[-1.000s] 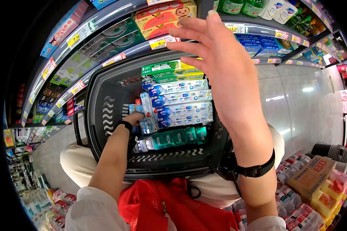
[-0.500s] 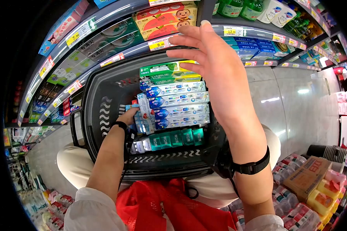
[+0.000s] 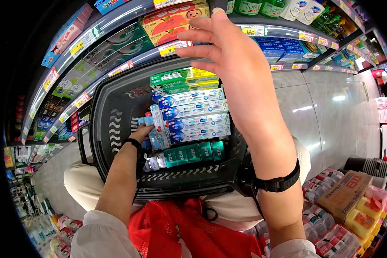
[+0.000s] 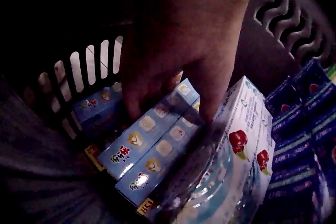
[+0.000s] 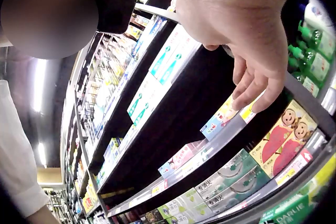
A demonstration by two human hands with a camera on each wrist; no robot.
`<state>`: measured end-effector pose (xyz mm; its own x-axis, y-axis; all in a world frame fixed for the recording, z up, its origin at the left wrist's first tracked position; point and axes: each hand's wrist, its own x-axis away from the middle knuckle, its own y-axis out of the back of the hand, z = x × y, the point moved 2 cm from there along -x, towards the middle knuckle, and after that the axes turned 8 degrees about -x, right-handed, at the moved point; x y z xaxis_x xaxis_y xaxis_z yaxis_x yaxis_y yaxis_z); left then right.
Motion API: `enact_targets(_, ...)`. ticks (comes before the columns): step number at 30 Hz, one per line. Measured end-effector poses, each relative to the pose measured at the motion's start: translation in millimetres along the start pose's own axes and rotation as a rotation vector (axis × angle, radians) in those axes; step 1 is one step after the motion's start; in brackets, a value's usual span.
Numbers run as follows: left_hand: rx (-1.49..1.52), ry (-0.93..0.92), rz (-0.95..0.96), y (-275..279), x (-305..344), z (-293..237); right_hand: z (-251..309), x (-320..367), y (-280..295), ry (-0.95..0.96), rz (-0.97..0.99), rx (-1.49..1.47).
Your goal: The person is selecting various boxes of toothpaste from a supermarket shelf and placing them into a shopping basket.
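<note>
Fingers loosely extended and holding nothing, the right hand hangs at the upper centre of my head view. Centre-left, I see the left hand pinching light-blue boxes inside the basket. White-and-blue cartons sit in rows; I judge the held boxes unreleased, and can't tell what remains. Beyond, a shelf curves across the top.

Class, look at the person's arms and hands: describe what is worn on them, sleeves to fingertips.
The left sleeve and right sleeve are white, ending near the elbows. A black left strap and right strap circle the wrists; the right carries a black device. The left hand and right hand are gloveless.
</note>
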<state>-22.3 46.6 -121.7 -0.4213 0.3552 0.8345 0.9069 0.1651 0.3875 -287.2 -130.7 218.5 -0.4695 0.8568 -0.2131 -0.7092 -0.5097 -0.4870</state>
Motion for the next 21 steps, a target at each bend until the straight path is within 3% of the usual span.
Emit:
enact_targets(3, -0.027, 0.009, -0.027, -1.5, 10.6, -5.6, 4.9, 3.3, -1.9, 0.112, -0.121, 0.117)
enact_targets(6, -0.072, -0.03, -0.043, 1.1, 15.6, -6.2, -2.7, -5.6, 7.5, 0.162, 0.048, 0.028)
enact_targets(8, -0.118, -0.028, -0.191, 5.7, 36.2, -16.0, -1.6, -5.7, 6.1, 0.036, -0.016, 0.035)
enact_targets(12, -0.088, -0.101, -0.282, 25.2, 29.8, -11.7, 0.7, -3.9, 6.4, 0.008, -0.016, 0.04)
enact_targets(14, -0.233, -0.186, -0.141, 34.8, 30.2, -24.5, 0.7, -4.0, 6.5, 0.024, -0.015, 0.04)
enact_targets(18, -0.413, -0.33, -0.09, 62.4, 43.5, -49.6, -3.3, -4.6, 7.3, -0.022, -0.02, 0.029)
enact_targets(21, -0.301, -0.425, -0.081, 73.1, 99.8, -86.4, 0.8, -0.6, 8.2, -0.092, 0.034, 0.112)
